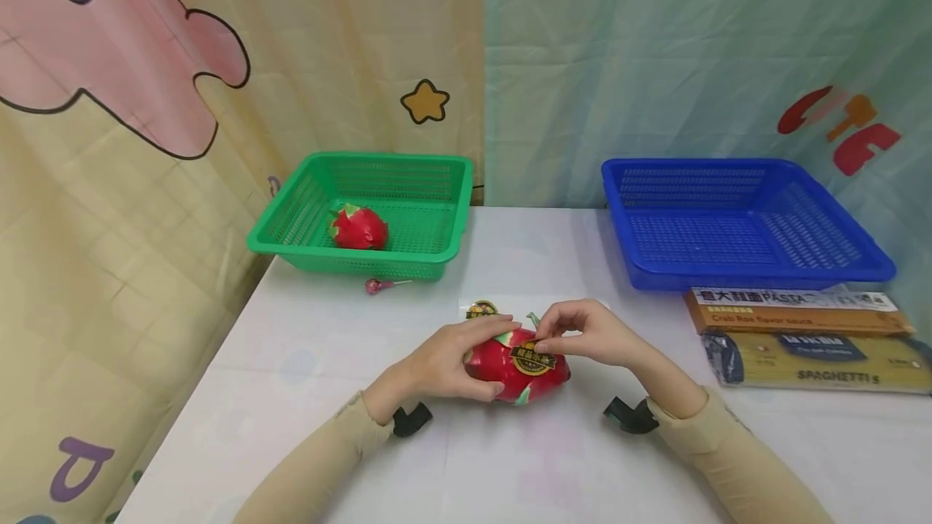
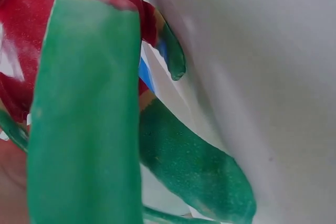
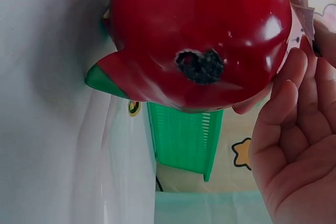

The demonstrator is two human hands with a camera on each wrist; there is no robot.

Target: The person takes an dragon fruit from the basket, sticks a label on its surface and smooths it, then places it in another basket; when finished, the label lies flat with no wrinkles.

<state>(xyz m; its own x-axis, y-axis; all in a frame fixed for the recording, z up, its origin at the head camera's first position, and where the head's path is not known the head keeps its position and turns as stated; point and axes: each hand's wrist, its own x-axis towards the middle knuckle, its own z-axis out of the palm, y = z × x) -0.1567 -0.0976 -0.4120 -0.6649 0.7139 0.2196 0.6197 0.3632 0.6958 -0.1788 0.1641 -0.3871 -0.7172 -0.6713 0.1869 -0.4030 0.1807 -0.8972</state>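
Note:
A red toy dragon fruit (image 1: 491, 362) with green leaf tips lies on the white table, its stem end also filling much of the left wrist view. My left hand (image 1: 446, 358) grips it from the left, thumb at the near side and fingers over the far side. A round black-and-gold sticker (image 1: 533, 357) is on the fruit's upper face. Thumb and forefinger of my right hand (image 1: 593, 334) pinch the sticker's edge; in the right wrist view that edge of the sticker (image 3: 304, 17) stands away from the red skin. The fruit's dark blossom end (image 3: 199, 66) faces the right wrist camera.
Behind the fruit lies a pale sheet with another black-and-gold sticker (image 1: 481, 310). A green basket (image 1: 429, 257) holds a second dragon fruit (image 1: 360, 228), with a lollipop (image 1: 374, 286) before it. A blue basket (image 1: 750, 273), a pasta box (image 1: 794, 318) and a spaghetti pack (image 1: 823, 362) stand right.

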